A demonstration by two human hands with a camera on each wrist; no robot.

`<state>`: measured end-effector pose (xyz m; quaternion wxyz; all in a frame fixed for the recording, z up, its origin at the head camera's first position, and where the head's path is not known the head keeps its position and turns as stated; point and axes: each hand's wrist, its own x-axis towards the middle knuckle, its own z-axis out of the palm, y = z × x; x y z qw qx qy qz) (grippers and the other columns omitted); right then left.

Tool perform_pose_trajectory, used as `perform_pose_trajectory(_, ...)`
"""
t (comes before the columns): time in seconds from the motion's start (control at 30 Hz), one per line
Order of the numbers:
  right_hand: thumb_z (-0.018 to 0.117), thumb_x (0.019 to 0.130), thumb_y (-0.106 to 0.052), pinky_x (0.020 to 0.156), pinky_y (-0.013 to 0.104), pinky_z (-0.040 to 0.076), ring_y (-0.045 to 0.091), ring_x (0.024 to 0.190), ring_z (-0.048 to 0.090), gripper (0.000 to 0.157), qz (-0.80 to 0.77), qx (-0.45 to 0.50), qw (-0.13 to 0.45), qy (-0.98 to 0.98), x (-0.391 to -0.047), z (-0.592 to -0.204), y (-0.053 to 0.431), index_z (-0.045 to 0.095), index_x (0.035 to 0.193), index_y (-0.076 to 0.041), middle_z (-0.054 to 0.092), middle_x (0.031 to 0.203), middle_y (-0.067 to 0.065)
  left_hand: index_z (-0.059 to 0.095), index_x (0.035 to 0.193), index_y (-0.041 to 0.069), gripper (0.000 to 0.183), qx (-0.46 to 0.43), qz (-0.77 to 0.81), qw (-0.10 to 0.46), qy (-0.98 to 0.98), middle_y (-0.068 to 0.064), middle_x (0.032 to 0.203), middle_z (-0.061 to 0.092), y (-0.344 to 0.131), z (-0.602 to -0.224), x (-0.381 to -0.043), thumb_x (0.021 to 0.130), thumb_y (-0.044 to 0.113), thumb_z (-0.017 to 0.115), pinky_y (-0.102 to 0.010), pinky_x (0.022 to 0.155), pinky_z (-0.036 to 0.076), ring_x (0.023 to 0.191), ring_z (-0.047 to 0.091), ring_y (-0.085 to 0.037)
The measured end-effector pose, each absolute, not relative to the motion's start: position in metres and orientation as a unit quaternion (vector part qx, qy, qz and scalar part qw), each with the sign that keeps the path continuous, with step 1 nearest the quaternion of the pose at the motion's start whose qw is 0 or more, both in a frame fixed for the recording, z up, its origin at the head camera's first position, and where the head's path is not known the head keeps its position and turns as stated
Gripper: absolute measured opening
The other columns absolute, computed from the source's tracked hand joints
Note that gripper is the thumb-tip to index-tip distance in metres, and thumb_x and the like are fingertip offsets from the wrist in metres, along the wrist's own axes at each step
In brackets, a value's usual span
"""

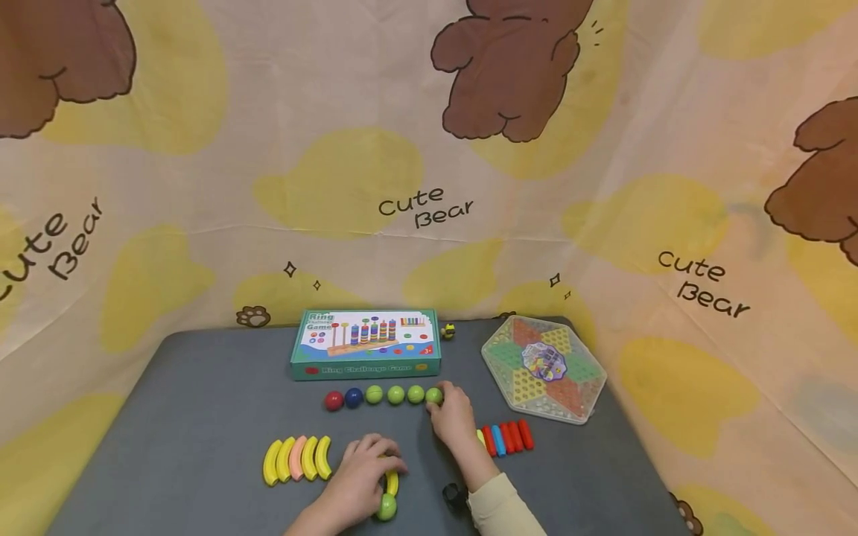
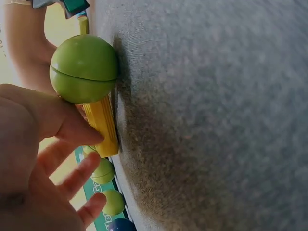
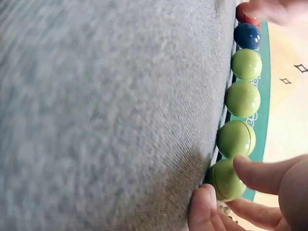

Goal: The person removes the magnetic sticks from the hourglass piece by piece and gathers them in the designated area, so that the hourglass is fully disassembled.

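On the grey table, my left hand (image 1: 362,476) pinches a yellow curved bar (image 2: 107,127) between thumb and fingers. A green ball (image 2: 84,67) sits against the bar's near end; whether the two are joined I cannot tell. Farther back, my right hand (image 1: 453,418) has thumb and fingers around the rightmost green ball (image 3: 228,182) of a row. That row runs left through several green balls (image 3: 243,98) to a blue ball (image 1: 353,397) and a red ball (image 1: 334,400). My fingers partly cover both the bar and the rightmost ball.
Left of my left hand lie several curved bars (image 1: 290,458), yellow and one pink. Short red and blue rods (image 1: 512,436) lie right of my right wrist. Behind stand a ring game box (image 1: 365,368), a tiny yellow-black figure (image 1: 448,330) and a hexagonal board case (image 1: 570,372).
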<state>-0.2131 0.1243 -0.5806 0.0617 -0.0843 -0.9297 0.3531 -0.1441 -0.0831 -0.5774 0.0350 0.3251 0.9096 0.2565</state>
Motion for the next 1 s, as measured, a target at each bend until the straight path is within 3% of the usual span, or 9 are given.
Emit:
perform_pose_trajectory(0.17,0.077,0.088,-0.012,0.084,0.051,0.055,0.035,0.094,0.065,0.042,0.357,-0.069,0.069,-0.929,-0.206,-0.576,0.129,0.064,0.127,0.000,0.065,0.110,0.020,0.076,0.099,0.030,0.042,0.317,0.251,0.051,0.913,0.013,0.103,0.060,-0.084,-0.578,-0.142,0.082,-0.006,0.062,-0.046,0.083,0.039,0.099,0.050,-0.014)
perform_pose_trajectory(0.33,0.076,0.089,-0.013,0.073,0.040,0.056,0.019,0.080,0.064,0.040,0.357,-0.047,0.099,-0.927,-0.189,-0.560,0.133,0.065,0.126,-0.002,0.066,0.107,0.017,0.075,0.093,0.026,0.024,0.304,0.260,0.036,0.916,0.012,0.094,0.058,-0.084,-0.577,-0.140,0.081,0.005,0.074,-0.037,0.075,0.037,0.087,0.049,-0.010)
perform_pose_trajectory(0.5,0.075,0.091,-0.016,0.069,0.030,0.053,0.011,0.078,0.060,0.038,0.356,-0.018,0.101,-0.929,-0.169,-0.544,0.133,0.066,0.126,-0.004,0.067,0.106,0.012,0.074,0.091,0.023,0.015,0.297,0.261,0.033,0.918,0.012,0.087,0.057,-0.085,-0.578,-0.141,0.081,0.013,0.080,-0.030,0.067,0.040,0.081,0.049,-0.007)
perform_pose_trajectory(0.63,0.075,0.092,-0.018,0.070,0.029,0.053,0.011,0.080,0.060,0.037,0.356,0.012,0.070,-0.932,-0.154,-0.541,0.131,0.067,0.125,-0.004,0.068,0.103,0.009,0.074,0.090,0.020,0.014,0.281,0.266,0.046,0.921,0.013,0.083,0.056,-0.084,-0.578,-0.142,0.080,0.016,0.082,-0.031,0.066,0.042,0.075,0.049,-0.005)
perform_pose_trajectory(0.83,0.077,0.090,-0.023,0.070,0.029,0.052,0.010,0.082,0.060,0.039,0.383,0.081,-0.033,-0.920,-0.134,-0.552,0.131,0.067,0.124,-0.007,0.067,0.103,0.004,0.070,0.087,0.016,0.015,0.230,0.302,0.089,0.921,0.009,0.075,0.052,-0.081,-0.581,-0.141,0.080,0.018,0.083,-0.026,0.057,0.038,0.063,0.044,-0.004)
perform_pose_trajectory(1.0,0.081,0.085,-0.034,0.066,0.028,0.046,0.007,0.078,0.054,0.043,0.370,0.102,-0.113,-0.916,-0.124,-0.562,0.132,0.069,0.122,-0.015,0.063,0.100,-0.005,0.070,0.101,0.012,0.021,0.212,0.324,0.119,0.914,0.008,0.076,0.054,-0.078,-0.584,-0.141,0.084,0.020,0.080,-0.027,0.057,0.039,0.062,0.046,-0.005)
